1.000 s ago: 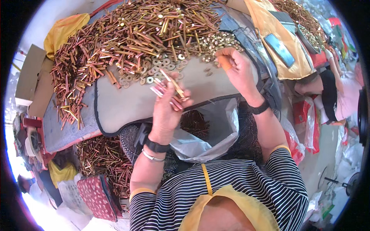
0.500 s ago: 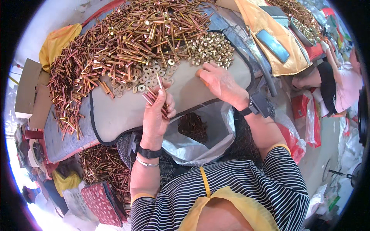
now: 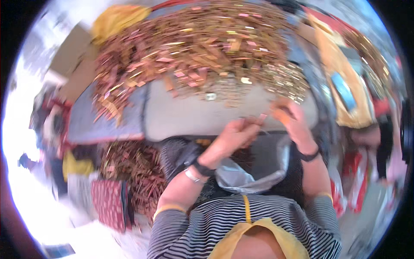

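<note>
The left hand (image 3: 235,136) had swung across to the right hand (image 3: 296,123); in the preceding view the two were well apart. The left fingers were curled, grasping at least one slim metal rod (image 3: 262,117), its pinkish tip projecting toward the right fingertips; the count was lost to blur. The right fingers were bent, one in an orange wrap (image 3: 282,115); whether they gripped a part could not be told. Just beyond them lay the brass-coloured nuts (image 3: 284,82); beyond the left fingers, the flat washers (image 3: 230,88) and the rod heap (image 3: 194,56); below, the open plastic sack (image 3: 233,177). In this inspector's judgement, the approach put the rod within both hands' reach.
</note>
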### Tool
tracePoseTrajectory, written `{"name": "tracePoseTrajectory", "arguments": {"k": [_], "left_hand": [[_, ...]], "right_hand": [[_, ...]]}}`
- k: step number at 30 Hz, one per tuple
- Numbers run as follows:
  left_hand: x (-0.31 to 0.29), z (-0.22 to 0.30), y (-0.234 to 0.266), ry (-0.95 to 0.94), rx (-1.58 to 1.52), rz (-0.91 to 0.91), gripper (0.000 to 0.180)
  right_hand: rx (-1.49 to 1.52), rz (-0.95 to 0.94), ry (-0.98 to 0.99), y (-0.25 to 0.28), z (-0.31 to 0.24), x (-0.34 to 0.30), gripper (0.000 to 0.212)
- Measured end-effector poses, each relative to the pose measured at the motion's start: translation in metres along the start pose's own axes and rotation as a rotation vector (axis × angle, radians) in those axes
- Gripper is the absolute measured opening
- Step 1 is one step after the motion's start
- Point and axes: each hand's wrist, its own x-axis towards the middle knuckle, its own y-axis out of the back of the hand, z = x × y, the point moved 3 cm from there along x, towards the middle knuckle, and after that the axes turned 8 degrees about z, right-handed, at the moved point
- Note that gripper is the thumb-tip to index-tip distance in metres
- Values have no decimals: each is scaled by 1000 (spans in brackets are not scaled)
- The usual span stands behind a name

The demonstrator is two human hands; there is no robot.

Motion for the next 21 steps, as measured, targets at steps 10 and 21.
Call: {"name": "tracePoseTrajectory", "arguments": {"k": [10,21], "left_hand": [[-12,-7,-1,47,-79,-203,23],[-61,-13,-20,-690,575,194,18]], "right_hand": [[-182,-114,240,13,7,-10,12],[-315,-175,128,4,-8,-48,16]]}}
